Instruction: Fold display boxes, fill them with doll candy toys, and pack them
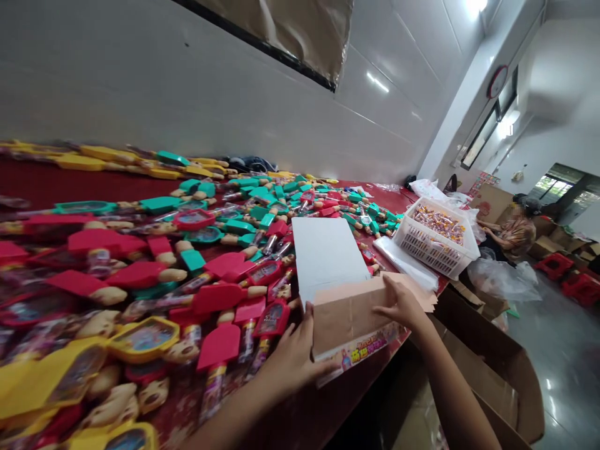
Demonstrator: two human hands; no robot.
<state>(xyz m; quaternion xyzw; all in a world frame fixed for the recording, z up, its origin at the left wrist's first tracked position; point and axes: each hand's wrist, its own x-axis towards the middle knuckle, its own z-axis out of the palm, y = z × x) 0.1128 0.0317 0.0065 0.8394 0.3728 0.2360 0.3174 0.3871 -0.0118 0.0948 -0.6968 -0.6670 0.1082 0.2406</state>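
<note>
A printed box [365, 355] with its white lid flap [328, 253] raised sits at the front edge of the red table. Brown cardboard [349, 319] lies over the box's opening. My left hand [300, 353] grips the left end of the box, thumb along the front and fingers behind. At the right end, my right hand [398, 303] rests on the cardboard with its fingers spread. Pinkish sheets [424, 294] stick out beyond that hand. Red paddle-shaped toys [218, 347] lie close beside my left hand.
Green toys [244, 226] and yellow toys [42, 378] are heaped along the table. A white basket [434, 250] of small packets stands at the right, near clear plastic bags [405, 262]. Below the edge is an open carton [510, 369]. A person [510, 234] sits farther back.
</note>
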